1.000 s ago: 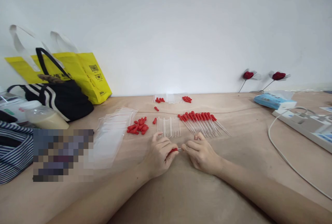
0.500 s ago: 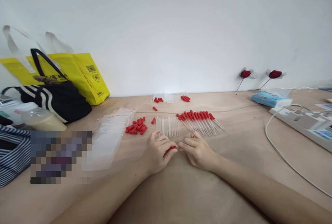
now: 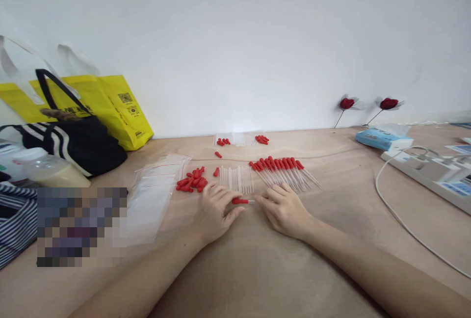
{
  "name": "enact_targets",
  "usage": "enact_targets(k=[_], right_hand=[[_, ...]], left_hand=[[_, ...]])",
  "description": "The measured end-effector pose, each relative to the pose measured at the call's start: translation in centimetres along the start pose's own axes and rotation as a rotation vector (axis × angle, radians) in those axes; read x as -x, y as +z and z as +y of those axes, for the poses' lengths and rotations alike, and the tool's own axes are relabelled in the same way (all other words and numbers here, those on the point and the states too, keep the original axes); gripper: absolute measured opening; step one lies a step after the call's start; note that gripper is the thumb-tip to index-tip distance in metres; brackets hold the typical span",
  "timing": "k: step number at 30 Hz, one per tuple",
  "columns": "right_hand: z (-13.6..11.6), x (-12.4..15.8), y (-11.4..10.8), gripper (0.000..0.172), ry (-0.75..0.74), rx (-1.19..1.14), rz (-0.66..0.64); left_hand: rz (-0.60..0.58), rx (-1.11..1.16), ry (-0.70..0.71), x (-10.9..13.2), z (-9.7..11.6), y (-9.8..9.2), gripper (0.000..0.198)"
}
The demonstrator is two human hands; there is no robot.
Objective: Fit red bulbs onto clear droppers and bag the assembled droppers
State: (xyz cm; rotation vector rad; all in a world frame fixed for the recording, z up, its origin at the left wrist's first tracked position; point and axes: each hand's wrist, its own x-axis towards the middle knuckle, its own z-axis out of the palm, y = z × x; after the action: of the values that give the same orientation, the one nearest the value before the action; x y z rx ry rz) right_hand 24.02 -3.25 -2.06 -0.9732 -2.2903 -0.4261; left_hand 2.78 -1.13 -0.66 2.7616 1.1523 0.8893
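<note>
Near the far left corner of the worktop (image 3: 235,269), a yellow bag (image 3: 127,112) stands behind a black bag (image 3: 84,141). Next come overlapping clear plastic bags (image 3: 156,200), then a loose heap of red rubber bulbs (image 3: 191,181). The left hand (image 3: 217,212) is spread, thumb parted from the fingers, with the dropper (image 3: 240,201) lying bulb first between them; whether a fingertip touches it, I cannot tell. A row of clear tubes (image 3: 236,179) lies just beyond, towards the far edge. The dropper lies crosswise, midway between the side edges, its tube running into the right hand (image 3: 283,212), whose fingers seem pinched on it. The hands are near each other but apart. To press the bulb on well, I would grip the tube close to its mouth, keep both in line, and twist gently rather than bend. Beyond the right hand, finished droppers (image 3: 282,164) fan out; a power strip (image 3: 408,170) lies along the right edge.
</note>
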Motion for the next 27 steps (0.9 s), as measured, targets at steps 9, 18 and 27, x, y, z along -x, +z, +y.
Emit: enact_targets(k=[9,18,27], right_hand=[[4.5,-0.2,0.6,0.022,0.705,0.066,0.101],[6.1,0.0,0.5,0.018,1.060,0.110,-0.066],[6.1,0.0,0.7,0.013,0.954,0.091,-0.029]], left_hand=[[-0.023,-0.018,-0.087,0.1,-0.6,0.5,0.035],[-0.067,-0.013,-0.074,0.0,-0.6,0.5,0.020],[0.038,-0.200,-0.179,-0.9,-2.4,0.1,0.015]])
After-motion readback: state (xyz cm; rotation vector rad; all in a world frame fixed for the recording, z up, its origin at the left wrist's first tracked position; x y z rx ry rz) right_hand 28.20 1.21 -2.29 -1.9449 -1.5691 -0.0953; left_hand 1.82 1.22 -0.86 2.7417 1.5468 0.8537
